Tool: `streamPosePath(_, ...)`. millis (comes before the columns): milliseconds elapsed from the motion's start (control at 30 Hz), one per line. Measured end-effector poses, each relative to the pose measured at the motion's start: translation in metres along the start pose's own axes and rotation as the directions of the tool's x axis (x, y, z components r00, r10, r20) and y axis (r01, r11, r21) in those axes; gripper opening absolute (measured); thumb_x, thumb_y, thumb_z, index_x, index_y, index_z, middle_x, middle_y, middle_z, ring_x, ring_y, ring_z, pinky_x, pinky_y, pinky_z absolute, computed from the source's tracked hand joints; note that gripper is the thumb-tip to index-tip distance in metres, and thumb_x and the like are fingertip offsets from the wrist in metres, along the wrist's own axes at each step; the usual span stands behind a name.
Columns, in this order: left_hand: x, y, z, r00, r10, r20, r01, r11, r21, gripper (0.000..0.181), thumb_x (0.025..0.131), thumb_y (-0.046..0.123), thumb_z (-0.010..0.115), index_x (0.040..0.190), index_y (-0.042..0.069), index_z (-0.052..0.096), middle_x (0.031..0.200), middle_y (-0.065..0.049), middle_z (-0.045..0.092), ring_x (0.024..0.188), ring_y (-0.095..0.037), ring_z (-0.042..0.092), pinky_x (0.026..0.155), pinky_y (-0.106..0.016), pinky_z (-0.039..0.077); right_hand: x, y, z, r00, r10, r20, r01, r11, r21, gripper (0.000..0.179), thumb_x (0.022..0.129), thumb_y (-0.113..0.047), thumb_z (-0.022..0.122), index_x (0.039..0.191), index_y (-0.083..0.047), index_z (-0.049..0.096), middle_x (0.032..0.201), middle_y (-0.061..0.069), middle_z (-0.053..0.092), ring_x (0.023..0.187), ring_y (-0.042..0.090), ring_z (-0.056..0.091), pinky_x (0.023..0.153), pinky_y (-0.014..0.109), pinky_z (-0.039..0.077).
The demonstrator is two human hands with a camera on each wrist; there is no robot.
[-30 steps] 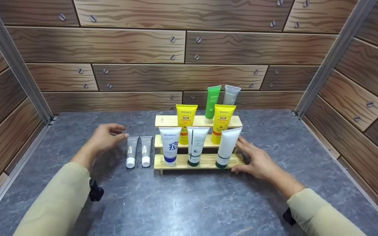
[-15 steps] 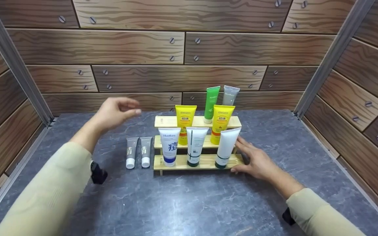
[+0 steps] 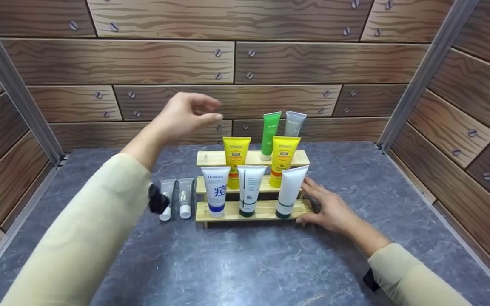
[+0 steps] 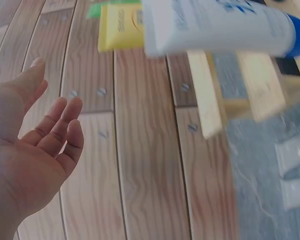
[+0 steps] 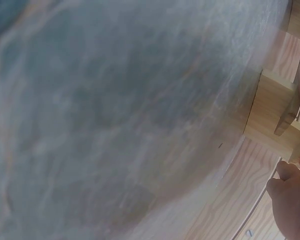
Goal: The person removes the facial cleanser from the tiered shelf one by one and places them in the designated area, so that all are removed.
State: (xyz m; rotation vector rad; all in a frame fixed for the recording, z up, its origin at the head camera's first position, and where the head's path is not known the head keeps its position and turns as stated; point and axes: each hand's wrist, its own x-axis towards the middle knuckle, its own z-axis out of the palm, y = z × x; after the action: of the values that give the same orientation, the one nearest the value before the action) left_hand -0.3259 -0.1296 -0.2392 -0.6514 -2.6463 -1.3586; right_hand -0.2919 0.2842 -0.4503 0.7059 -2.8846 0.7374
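My left hand (image 3: pixel 185 117) is raised in the air left of the green tube (image 3: pixel 270 136), its fingers loosely bent around nothing. In the left wrist view the palm and fingers show nothing held. My right hand (image 3: pixel 330 208) grips the right end of a three-tier wooden rack (image 3: pixel 266 208), thumb at the front of the bottom step. On that step stand a white tube with a blue band (image 3: pixel 216 189), a white tube with a dark stripe (image 3: pixel 251 191) and a tilted white tube (image 3: pixel 292 191). Two yellow tubes (image 3: pixel 236 155) stand on the middle step.
A grey tube (image 3: pixel 294 124) stands beside the green one on the top step. Two more grey tubes (image 3: pixel 185 197) lie flat left of the rack, one partly hidden by the left wrist camera (image 3: pixel 158 199). Wood-patterned walls (image 3: pixel 177 61) enclose the grey marbled table (image 3: pixel 245 263).
My left hand has risen from beside the lying grey tubes and moved right, toward the rack's top step. The right hand stays at the rack's end.
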Motion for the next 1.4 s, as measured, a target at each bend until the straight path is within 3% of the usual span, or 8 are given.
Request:
streamPosePath(267, 0.024, 0.024, 0.031, 0.998, 0.021, 0.060, -0.019, 0.999, -0.047, 0.038, 0.100, 0.025, 0.078, 0.135, 0.012, 0.071, 0.122, -0.001, 0.073, 0.111, -0.017, 0.068, 0.098, -0.033, 0.055, -0.001, -0.001, 0.000, 1.000, 0.005, -0.006, -0.005, 1.000, 0.002, 0.104, 0.078, -0.043, 0.093, 0.163, -0.011, 0.040, 0.171, 0.016, 0.027, 0.151, 0.048, 0.034, 0.118, 0.067, 0.029)
streamPosePath(567, 0.042, 0.038, 0.064, 0.993, 0.036, 0.113, -0.035, 0.999, -0.010, 0.037, 0.101, 0.023, 0.077, 0.136, 0.013, 0.072, 0.126, -0.001, 0.073, 0.112, -0.015, 0.066, 0.097, -0.030, 0.054, -0.002, -0.001, 0.000, 1.000, -0.025, -0.013, 0.024, 1.000, -0.008, 0.104, 0.079, -0.045, 0.092, 0.162, -0.008, 0.041, 0.171, 0.017, 0.028, 0.151, 0.047, 0.035, 0.119, 0.066, 0.030)
streamPosePath(767, 0.050, 0.039, 0.079, 0.988, 0.049, 0.144, -0.051, 0.999, 0.013, 0.037, 0.102, 0.020, 0.075, 0.138, 0.012, 0.071, 0.129, -0.004, 0.071, 0.111, -0.017, 0.064, 0.096, -0.032, 0.054, -0.002, -0.002, -0.001, 1.000, -0.019, -0.005, 0.019, 1.000, -0.010, 0.105, 0.078, -0.046, 0.092, 0.162, -0.007, 0.041, 0.170, 0.017, 0.028, 0.151, 0.047, 0.034, 0.119, 0.065, 0.029)
streamPosePath(1133, 0.059, 0.034, 0.094, 0.982, -0.009, 0.188, 0.000, 0.999, 0.044, 0.034, 0.103, 0.019, 0.073, 0.137, 0.019, 0.073, 0.122, -0.002, 0.070, 0.100, -0.018, 0.060, 0.086, -0.030, 0.055, -0.003, -0.005, -0.001, 1.000, -0.004, 0.008, 0.004, 1.000, -0.001, 0.106, 0.079, -0.046, 0.092, 0.163, -0.012, 0.039, 0.172, 0.014, 0.025, 0.152, 0.046, 0.033, 0.120, 0.065, 0.028)
streamPosePath(1400, 0.061, 0.029, 0.101, 0.977, -0.023, 0.214, 0.008, 0.997, 0.071, 0.031, 0.104, 0.018, 0.072, 0.134, 0.019, 0.075, 0.138, 0.000, 0.068, 0.118, -0.017, 0.063, 0.096, -0.032, 0.055, -0.003, -0.004, -0.001, 1.000, -0.013, 0.000, 0.013, 1.000, 0.000, 0.104, 0.079, -0.043, 0.093, 0.163, -0.011, 0.040, 0.171, 0.014, 0.026, 0.151, 0.045, 0.035, 0.119, 0.064, 0.030)
